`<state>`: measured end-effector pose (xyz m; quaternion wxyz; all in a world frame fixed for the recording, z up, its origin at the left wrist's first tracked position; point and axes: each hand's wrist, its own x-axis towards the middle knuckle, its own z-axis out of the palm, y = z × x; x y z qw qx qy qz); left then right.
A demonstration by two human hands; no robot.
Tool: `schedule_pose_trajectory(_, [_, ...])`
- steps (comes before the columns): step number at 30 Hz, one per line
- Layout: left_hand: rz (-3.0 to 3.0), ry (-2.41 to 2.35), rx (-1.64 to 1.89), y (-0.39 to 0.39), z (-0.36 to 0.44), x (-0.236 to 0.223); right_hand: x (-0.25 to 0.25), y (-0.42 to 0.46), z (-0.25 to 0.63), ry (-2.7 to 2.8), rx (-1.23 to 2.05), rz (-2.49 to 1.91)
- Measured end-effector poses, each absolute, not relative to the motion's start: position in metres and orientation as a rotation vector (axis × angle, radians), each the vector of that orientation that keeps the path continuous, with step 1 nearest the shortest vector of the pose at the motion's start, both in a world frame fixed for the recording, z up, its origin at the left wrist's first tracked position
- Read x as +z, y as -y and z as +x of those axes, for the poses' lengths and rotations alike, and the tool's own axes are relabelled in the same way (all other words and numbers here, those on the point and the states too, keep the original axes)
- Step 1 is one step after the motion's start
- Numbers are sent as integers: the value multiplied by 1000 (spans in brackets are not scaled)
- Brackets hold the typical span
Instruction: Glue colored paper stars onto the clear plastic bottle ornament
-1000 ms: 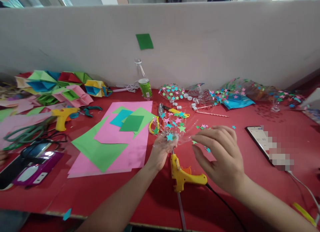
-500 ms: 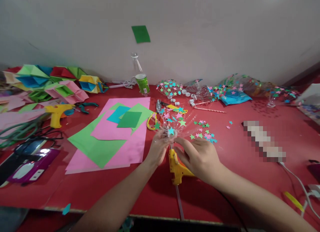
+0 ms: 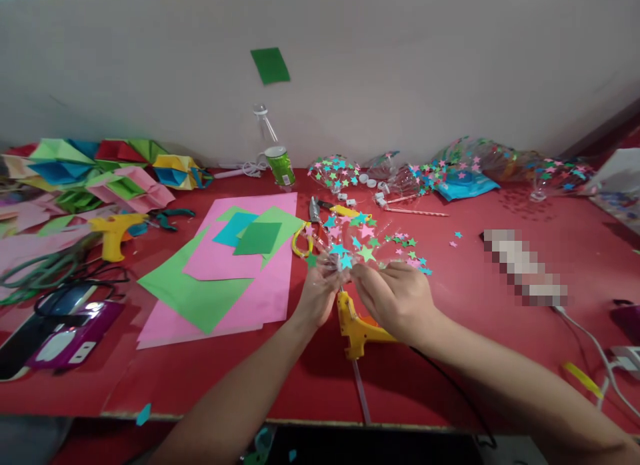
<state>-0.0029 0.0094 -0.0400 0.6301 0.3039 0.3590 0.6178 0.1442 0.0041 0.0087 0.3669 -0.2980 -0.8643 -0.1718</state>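
Note:
My left hand (image 3: 320,293) is closed on a clear plastic piece (image 3: 376,239) cut into thin strips, with pink, blue and green paper stars stuck on it. Against its near side, my right hand (image 3: 397,297) is pinched, fingertips touching the plastic beside a blue star (image 3: 346,261); the fingertips are partly hidden. Just below both hands a yellow glue gun (image 3: 354,325) lies on the table, its nozzle towards the plastic. A clear glue stick (image 3: 361,391) sticks out of its back end.
Pink and green paper sheets (image 3: 200,295) lie to the left, near a second yellow glue gun (image 3: 114,237). Pliers (image 3: 314,210) and loose stars (image 3: 413,263) lie beyond my hands. A green can (image 3: 281,166) and star-covered plastic pieces (image 3: 334,173) stand along the wall. A cable (image 3: 450,391) trails right.
My right thumb and fingers have closed together at the plastic, where they were apart before. The plastic piece has tilted slightly. The whole view has shifted a little.

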Motion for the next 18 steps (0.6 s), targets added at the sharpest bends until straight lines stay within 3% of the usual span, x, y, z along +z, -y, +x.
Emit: schedule_pose_trajectory(18, [606,-902,1440,-16,-8,-43,24,-2,151,2210,-191,-804])
